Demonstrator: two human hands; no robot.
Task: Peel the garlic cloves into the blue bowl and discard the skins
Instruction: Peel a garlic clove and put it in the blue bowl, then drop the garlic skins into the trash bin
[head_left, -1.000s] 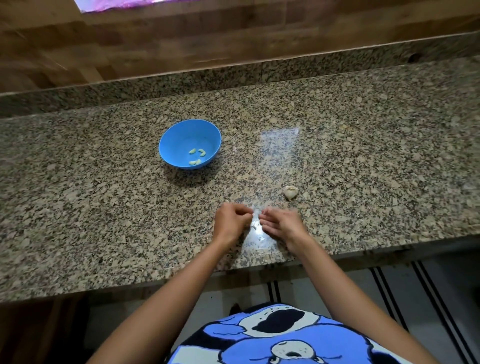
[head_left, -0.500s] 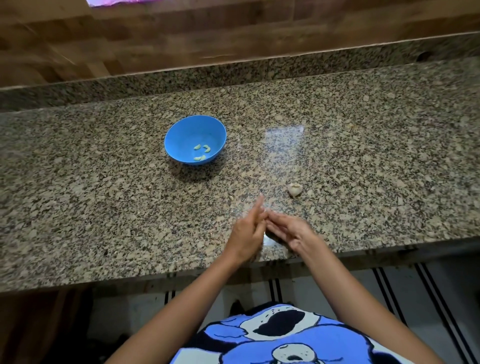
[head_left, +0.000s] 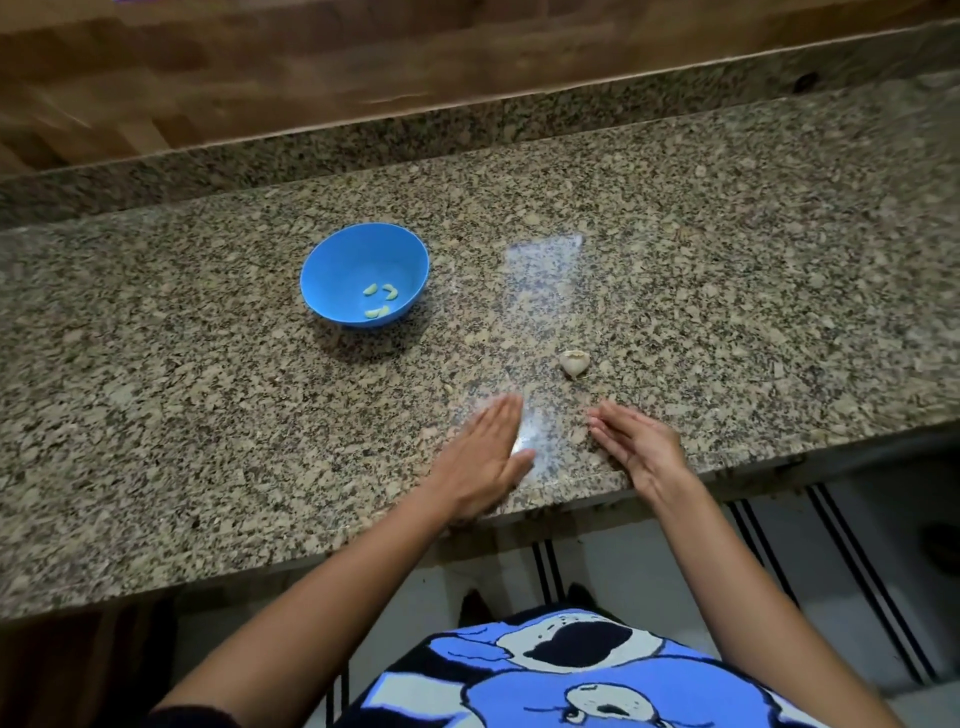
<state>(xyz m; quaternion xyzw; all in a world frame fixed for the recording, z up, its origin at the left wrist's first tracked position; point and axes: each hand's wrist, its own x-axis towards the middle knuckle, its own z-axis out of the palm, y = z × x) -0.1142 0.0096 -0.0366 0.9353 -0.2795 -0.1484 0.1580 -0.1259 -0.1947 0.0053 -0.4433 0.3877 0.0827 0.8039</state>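
Granite, speckled brown and grey, makes up the bench (head_left: 727, 270), which runs across the whole view with a raised granite lip at the back and a wooden wall (head_left: 311, 67) behind it.

A blue bowl (head_left: 340, 270) stands on the bench to the left of centre, well apart from both hands. In its bottom lie a few pale peeled cloves (head_left: 387, 293), loose and close together.

A small unpeeled piece of garlic (head_left: 575, 362) sits on the bare granite to the right of the bowl, just beyond the right hand and not touched by it.

The left hand (head_left: 483, 457) is spread flat, palm down, low over the bench near its front edge. Its fingers (head_left: 501, 415) are straight and together, smeared by blur, and they hold nothing.

The right hand (head_left: 641, 449) is beside it with a gap between the two. Its fingers (head_left: 610, 421) are also straight and close together, pointing forward and to the left, with nothing in them. Whether its edge rests on the granite I cannot tell.

A pale strip of glare lies on the stone between the hands and runs away from them.

Below the bench edge show a blue shirt (head_left: 571, 675) with a cartoon print and a light floor (head_left: 779, 551) with dark stripes.
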